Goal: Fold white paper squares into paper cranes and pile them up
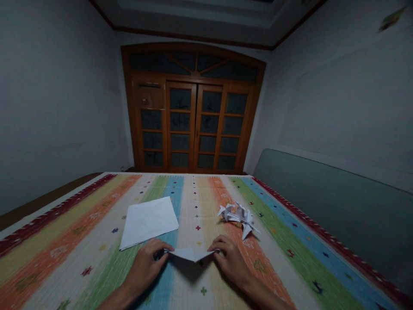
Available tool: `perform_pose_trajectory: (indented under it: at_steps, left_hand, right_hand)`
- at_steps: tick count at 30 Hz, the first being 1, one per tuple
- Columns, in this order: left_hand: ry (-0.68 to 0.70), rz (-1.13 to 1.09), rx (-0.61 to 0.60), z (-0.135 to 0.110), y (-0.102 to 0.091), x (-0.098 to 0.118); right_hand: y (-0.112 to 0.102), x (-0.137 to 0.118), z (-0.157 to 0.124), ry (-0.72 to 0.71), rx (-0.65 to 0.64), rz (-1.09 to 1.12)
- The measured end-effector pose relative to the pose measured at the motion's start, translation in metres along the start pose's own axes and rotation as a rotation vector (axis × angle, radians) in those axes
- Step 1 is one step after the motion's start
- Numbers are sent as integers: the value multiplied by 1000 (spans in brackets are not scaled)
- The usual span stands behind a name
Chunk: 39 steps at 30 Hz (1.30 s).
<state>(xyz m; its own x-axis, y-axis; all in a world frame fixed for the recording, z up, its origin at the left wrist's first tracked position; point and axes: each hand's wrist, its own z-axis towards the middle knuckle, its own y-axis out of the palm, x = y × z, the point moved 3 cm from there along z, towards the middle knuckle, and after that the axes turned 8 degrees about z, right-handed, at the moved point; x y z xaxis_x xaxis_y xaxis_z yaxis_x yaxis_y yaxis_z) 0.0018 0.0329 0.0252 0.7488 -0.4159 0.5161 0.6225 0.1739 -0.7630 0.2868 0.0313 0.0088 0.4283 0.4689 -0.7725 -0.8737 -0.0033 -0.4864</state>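
A folded strip of white paper [190, 255] is being pinched at its two ends over a striped cloth [196, 292], the left hand [145, 269] and the right hand [230, 260] each being closed on one end between thumb and fingers. A flat square of white paper [148, 223] is being kept just beyond the left hand; a crumpled-looking paper origami figure [238, 216] is being kept near the right hand, not touching it.
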Motion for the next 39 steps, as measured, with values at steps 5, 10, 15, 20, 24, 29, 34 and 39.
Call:
perform_pose_trajectory:
  at_steps: [5, 10, 15, 20, 24, 29, 34, 39]
  left_hand:
    - [17, -61, 35, 0, -3, 0]
    - [8, -21, 35, -1, -2, -5]
    - [74, 115, 7, -2, 6, -9]
    - [151, 224, 28, -6, 11, -9]
    - [194, 256, 24, -9, 13, -6]
    - [226, 279, -30, -11, 20, -7]
    - [208, 199, -66, -9, 22, -8]
    - [181, 145, -116, -8, 22, -4]
  right_hand:
    - [-5, 0, -1, -58, 14, -12]
    - [-5, 1, -3, -152, 10, -70]
    - [-1, -2, -5, -181, -66, -127]
    - [2, -6, -7, -214, -120, -154]
    - [2, -7, -8, -198, -135, -148]
    - [-1, -19, -6, -118, -138, -142]
    - [2, -27, -5, 4, -175, -180]
    - [6, -24, -6, 58, -156, -106]
